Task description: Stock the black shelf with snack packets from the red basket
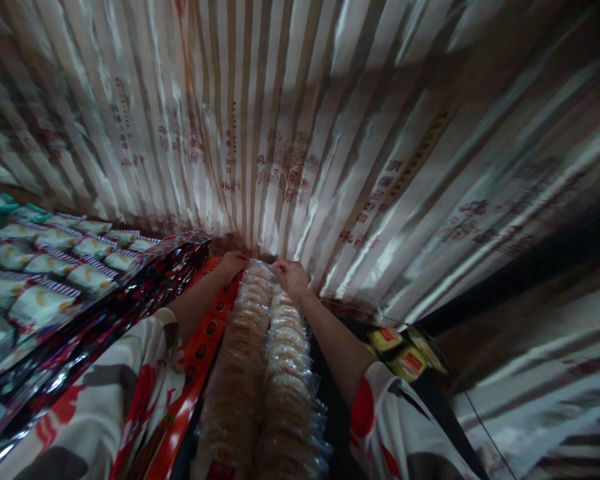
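Note:
Two long rows of round, flat pastries in clear plastic wrap, a left row (pixel 235 360) and a right row (pixel 287 360), run away from me side by side. At their far end, my left hand (pixel 234 263) reaches in from the left, its fingers bent at the edge of the left row. My right hand (pixel 291 275) is over the far end of the right row, thumb and fingers drawn together. The two hands flank the last wrapped pastries. What either set of fingertips holds is too dim and small to make out.
An orange box edge with dark ovals (pixel 206 347) lies left of the rows. Beyond it are dark shiny packets (pixel 95 333) and several white-green snack packs (pixel 45 300). Yellow-red packets (pixel 407 360) sit at right. A pleated printed plastic sheet (pixel 280 133) hangs behind.

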The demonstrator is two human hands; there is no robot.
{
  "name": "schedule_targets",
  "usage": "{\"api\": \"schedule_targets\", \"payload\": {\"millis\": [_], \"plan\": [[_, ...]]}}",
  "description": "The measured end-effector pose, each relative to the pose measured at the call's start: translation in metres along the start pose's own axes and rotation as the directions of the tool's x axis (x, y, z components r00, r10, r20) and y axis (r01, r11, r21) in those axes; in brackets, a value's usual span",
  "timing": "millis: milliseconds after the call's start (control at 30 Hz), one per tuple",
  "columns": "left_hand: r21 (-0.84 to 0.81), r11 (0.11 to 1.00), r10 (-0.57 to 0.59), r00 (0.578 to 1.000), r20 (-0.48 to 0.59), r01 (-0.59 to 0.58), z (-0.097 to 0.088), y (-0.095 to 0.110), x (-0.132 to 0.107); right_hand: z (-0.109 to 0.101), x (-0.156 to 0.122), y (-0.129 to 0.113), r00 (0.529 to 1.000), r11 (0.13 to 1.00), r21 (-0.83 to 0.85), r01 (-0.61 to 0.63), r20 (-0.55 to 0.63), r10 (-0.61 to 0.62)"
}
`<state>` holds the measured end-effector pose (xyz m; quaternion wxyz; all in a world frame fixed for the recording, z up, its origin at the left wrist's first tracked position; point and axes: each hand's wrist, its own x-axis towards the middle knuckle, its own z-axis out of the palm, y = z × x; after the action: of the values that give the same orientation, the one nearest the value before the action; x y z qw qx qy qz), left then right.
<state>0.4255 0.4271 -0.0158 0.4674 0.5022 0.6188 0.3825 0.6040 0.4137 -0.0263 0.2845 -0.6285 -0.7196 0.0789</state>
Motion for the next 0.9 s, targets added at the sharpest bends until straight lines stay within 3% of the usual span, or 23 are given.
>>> {"api": "schedule_targets", "payload": {"millis": [167,367,567,733,900], "plan": [[-0.062,0.998,-0.001,1.0,-0.013,0.001,0.0,-0.006,-0.003,-0.007,-0.01,-0.007,0.99,0.998,0.031,0.048,-0.137,-0.043],[-0.104,0.995,0.006,0.999,0.044,-0.002,-0.004,-0.009,-0.006,-0.018,-0.021,-0.009,0.977,0.981,0.014,0.195,-0.09,-0.193],[-0.075,0.997,0.043,0.992,0.117,-0.034,-0.01,-0.007,-0.011,-0.018,-0.029,-0.006,0.984,0.983,0.054,0.175,-0.046,-0.173],[-0.047,0.998,0.049,0.993,0.109,-0.044,-0.009,-0.002,-0.016,-0.015,-0.032,-0.006,0.987,0.973,0.168,0.159,0.005,-0.162],[-0.063,0.997,0.057,0.996,0.074,-0.052,-0.006,0.001,-0.022,-0.016,-0.033,-0.009,0.995,0.969,0.24,0.063,0.06,-0.08]]}}
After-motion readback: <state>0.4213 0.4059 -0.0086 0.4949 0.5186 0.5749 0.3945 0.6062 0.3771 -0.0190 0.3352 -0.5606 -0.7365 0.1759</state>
